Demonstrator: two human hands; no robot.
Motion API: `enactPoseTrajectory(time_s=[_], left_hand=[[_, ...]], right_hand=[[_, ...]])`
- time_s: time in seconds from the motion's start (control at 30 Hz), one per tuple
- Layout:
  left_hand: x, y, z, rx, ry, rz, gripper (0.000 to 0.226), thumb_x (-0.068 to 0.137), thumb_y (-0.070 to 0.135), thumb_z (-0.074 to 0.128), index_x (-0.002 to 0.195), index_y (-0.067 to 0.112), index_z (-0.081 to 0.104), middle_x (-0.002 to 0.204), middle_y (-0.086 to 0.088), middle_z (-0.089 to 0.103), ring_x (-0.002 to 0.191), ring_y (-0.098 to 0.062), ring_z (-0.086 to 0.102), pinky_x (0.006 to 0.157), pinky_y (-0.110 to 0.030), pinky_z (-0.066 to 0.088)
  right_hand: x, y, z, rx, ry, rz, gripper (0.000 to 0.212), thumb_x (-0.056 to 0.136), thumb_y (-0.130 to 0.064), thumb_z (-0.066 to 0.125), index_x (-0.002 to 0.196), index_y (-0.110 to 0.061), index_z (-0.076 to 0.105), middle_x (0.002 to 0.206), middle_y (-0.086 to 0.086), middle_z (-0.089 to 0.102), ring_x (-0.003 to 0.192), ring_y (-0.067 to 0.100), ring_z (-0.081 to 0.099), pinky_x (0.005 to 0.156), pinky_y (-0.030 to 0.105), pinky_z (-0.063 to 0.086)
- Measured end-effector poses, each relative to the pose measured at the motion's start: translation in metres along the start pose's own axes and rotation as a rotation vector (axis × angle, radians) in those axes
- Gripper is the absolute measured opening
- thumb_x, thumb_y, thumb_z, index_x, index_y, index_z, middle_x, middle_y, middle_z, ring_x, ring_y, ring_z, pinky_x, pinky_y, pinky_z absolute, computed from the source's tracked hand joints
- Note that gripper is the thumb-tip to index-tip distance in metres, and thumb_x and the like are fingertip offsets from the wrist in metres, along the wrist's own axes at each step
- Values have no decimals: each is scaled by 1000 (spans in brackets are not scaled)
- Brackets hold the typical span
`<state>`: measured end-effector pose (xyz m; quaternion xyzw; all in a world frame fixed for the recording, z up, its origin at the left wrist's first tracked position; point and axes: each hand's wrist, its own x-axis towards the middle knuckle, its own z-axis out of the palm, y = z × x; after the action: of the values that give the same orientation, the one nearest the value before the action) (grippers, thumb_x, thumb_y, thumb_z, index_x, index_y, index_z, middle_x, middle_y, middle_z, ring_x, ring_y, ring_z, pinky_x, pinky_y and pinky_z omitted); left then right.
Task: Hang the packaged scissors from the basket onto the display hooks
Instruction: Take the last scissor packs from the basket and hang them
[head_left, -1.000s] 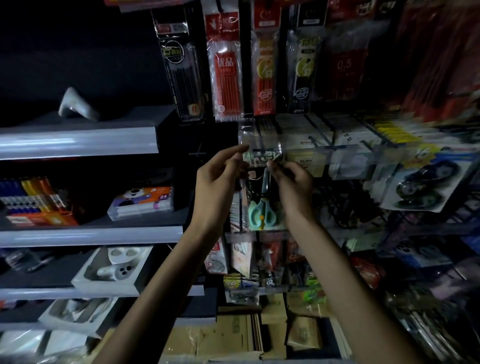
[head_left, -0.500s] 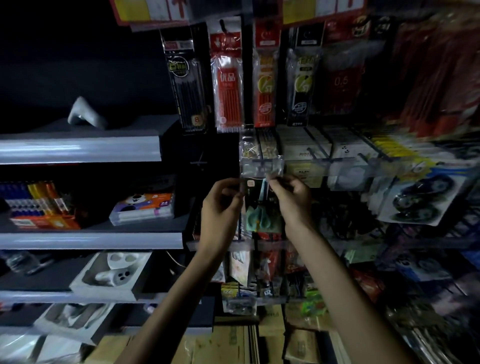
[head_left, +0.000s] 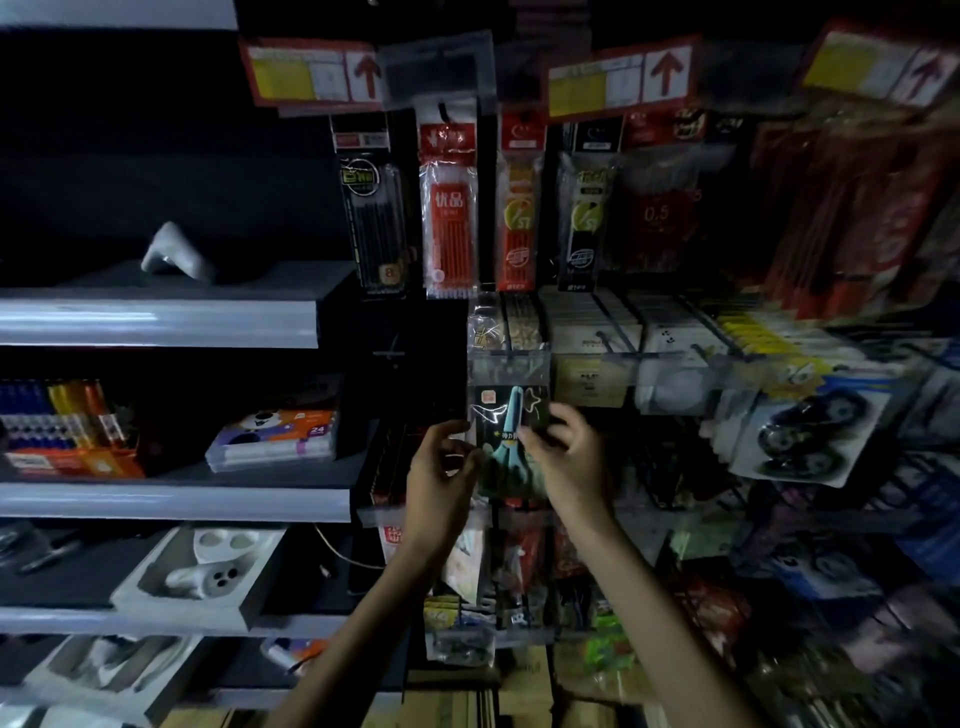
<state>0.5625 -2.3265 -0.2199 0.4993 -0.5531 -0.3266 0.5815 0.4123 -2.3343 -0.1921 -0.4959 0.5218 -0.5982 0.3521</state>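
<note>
"0.5" on red hanging pack (head_left: 657, 228)

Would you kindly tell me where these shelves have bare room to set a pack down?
The top grey shelf is bare between the white object and the black pencil pack. The display hooks to the right are crowded with hanging packs, tightest where the left hand and right hand hold the scissors pack.

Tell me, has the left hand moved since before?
Yes. The left hand, gripping the scissors pack, has dropped from the clear tag holder toward the grey shelf edge.
</note>
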Motion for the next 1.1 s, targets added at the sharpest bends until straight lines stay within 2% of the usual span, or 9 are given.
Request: enactPoseTrajectory(time_s=[0.13, 0.23, 0.33, 0.4, 0.47, 0.57, 0.77, 0.9, 1.1], left_hand=[[-6, -2, 5, -65, 15, 13, 30, 98, 8, 70, 115, 30, 62, 101, 3, 72, 95, -16, 71, 74, -22, 55], [-14, -2, 7, -127, 5, 7, 31, 100, 5, 65, 120, 29, 62, 113, -1, 71, 107, -16, 69, 83, -21, 56], [-19, -6, 7, -186, -14, -10, 34, 102, 11, 64, 133, 25, 62, 125, 2, 70, 117, -13, 67, 92, -26, 58], [-18, -11, 7, -186, -15, -11, 36, 103, 17, 65, 138, 29, 61, 132, 6, 68, 123, -13, 65, 98, -33, 58], [-15, -14, 7, -165, -20, -7, 39, 103, 28, 64, 141, 33, 59, 138, 9, 65, 127, -13, 63, 104, -40, 56], [-11, -15, 8, -137, -7, 2, 54, 94, 48, 61, 146, 35, 56, 143, 11, 60, 130, -12, 61, 108, -47, 54], [6, -17, 15, -90, 16, 40, 49, 96, 30, 62, 143, 43, 53, 144, 9, 56, 131, -8, 58, 111, -42, 51], [21, -19, 20, -25, 46, 49, 52, 99, 1, 59, 145, 23, 58, 141, 3, 55, 127, -2, 57, 112, -39, 51], [22, -34, 23, -53, 94, 25, 45, 100, 5, 63, 139, 27, 61, 132, 4, 66, 119, -13, 66, 102, -46, 57]], right_hand=[[-27, 23, 5, -82, 56, -90, 53, 94, -18, 71, 139, -35, 48, 126, 0, 59, 109, -2, 58, 86, 13, 50], [-42, 33, 9, -158, 42, -115, 71, 96, -22, 67, 150, -51, 30, 150, -7, 49, 134, 8, 50, 107, 36, 49], [-51, 30, 11, -170, -27, -111, 86, 99, -14, 63, 157, -53, 13, 164, -10, 32, 128, -3, 52, 100, 28, 53], [-54, 31, 12, -183, -62, -100, 85, 99, -9, 61, 162, -37, 10, 165, -11, 23, 109, -22, 51, 85, 6, 50], [-53, 32, 14, -214, -80, -105, 88, 99, -10, 62, 162, -35, 6, 166, -11, 18, 123, -22, 40, 82, -7, 36], [-42, 31, 21, -270, -70, -114, 94, 99, -15, 63, 156, -55, -1, 169, -8, 20, 141, 7, 42, 87, 6, 45], [-17, 23, 29, -491, 89, -113, 84, 98, -20, 63, 162, -38, 12, 163, 1, 19, 144, 21, 33, 104, 29, 43], [-4, 29, 41, -487, 105, -137, 81, 99, -15, 61, 163, -32, 14, 151, -1, 24, 132, 16, 40, 104, 25, 42], [3, 37, 41, -550, 151, -134, 72, 101, -24, 60, 162, -29, 22, 155, 8, 33, 133, 24, 48, 103, 32, 48]])
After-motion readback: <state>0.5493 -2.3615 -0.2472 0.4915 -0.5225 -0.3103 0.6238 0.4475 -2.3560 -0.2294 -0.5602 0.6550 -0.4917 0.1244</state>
